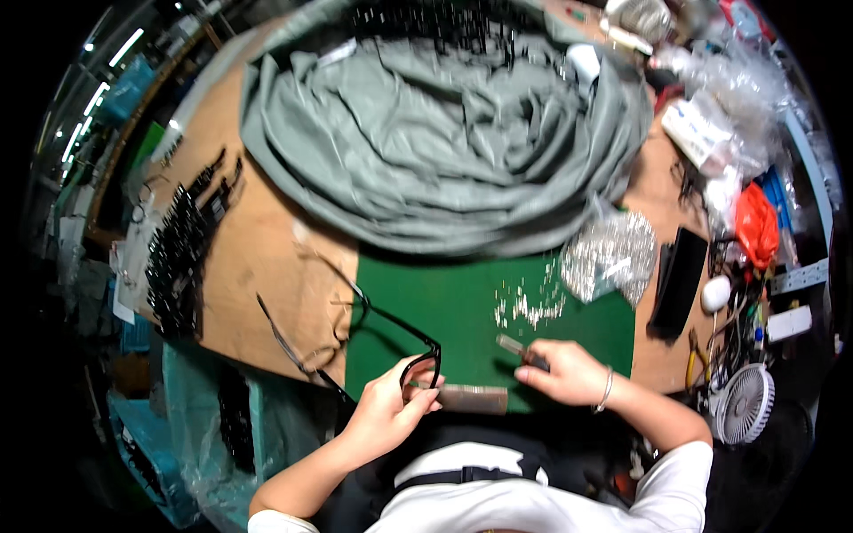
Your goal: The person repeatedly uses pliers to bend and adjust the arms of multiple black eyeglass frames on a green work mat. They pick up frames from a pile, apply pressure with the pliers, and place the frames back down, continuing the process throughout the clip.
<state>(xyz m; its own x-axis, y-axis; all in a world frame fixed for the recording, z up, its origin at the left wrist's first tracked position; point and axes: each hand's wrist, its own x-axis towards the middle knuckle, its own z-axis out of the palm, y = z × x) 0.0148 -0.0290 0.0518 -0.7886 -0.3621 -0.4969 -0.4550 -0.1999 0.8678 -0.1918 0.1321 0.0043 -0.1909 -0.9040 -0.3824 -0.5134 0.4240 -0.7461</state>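
My left hand [391, 404] is closed on a pair of black-rimmed eyeglasses [404, 329], whose temple reaches away over the green mat [426, 282]. Right beside those fingers, at the mat's front edge, sits a flat brownish block [474, 399]. My right hand [564, 373] grips a small hand tool [512, 345] with a dark handle and a pale, narrow end pointing left; its exact kind is blurred. Small silvery pieces [533, 311] lie scattered beyond the tool. A clear plastic bag [610, 256] full of similar silvery bits rests at the mat's right side.
A big grey cloth [444, 178] spreads across the back, with many dark pieces [435, 27] in it. More black eyeglass parts [182, 249] are piled at left. At right are a black case [680, 282], pliers [697, 360], cables and a small fan [745, 404].
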